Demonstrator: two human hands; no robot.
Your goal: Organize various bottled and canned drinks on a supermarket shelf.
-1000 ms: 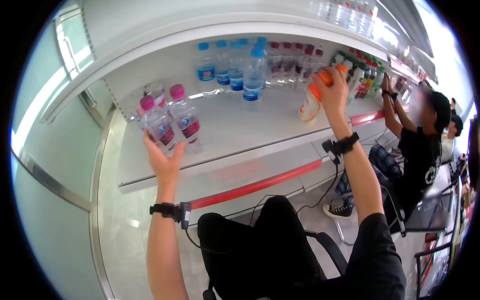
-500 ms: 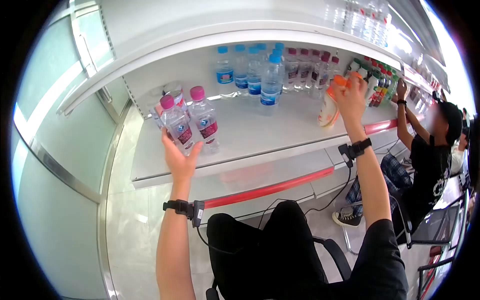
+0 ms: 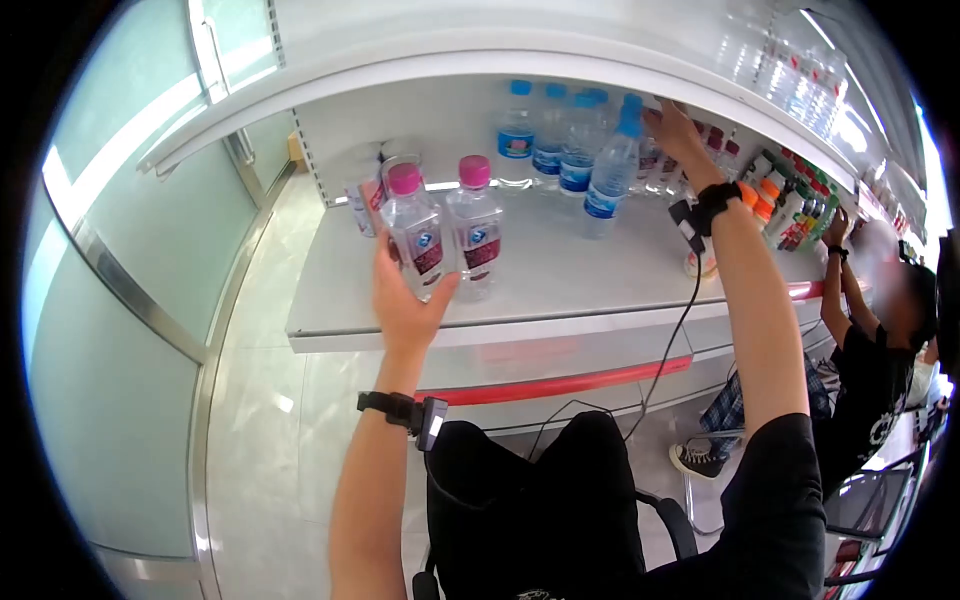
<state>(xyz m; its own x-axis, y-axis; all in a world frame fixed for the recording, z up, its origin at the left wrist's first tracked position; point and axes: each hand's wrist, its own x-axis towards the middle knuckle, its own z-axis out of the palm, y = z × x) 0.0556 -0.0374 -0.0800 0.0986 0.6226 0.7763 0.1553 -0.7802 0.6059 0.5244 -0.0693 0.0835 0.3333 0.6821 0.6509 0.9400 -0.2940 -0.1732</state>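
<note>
My left hand [image 3: 408,308] is curled round the lower part of a clear water bottle [image 3: 418,238] with a pink cap and dark pink label, standing near the shelf's front left. A matching bottle [image 3: 476,232] stands right beside it. My right hand [image 3: 677,132] reaches to the back of the shelf, among bottles with dark red caps [image 3: 712,142] and just right of a tall blue-capped water bottle [image 3: 612,172]. Its fingertips are partly hidden, so their hold does not show. Orange-capped bottles [image 3: 768,190] are partly behind my right forearm.
More blue-capped bottles [image 3: 516,140] line the back of the white shelf [image 3: 400,318]. An upper shelf [image 3: 480,68] overhangs them. Clear containers [image 3: 362,190] stand at the left. Farther right, a person in a black shirt [image 3: 865,385] reaches into the shelving. A cable [image 3: 672,350] hangs from my right wrist.
My right hand has let go of the orange-and-white bottle and moved left and deeper into the shelf. My left hand remains on the pink-capped bottle. The whole view has shifted.
</note>
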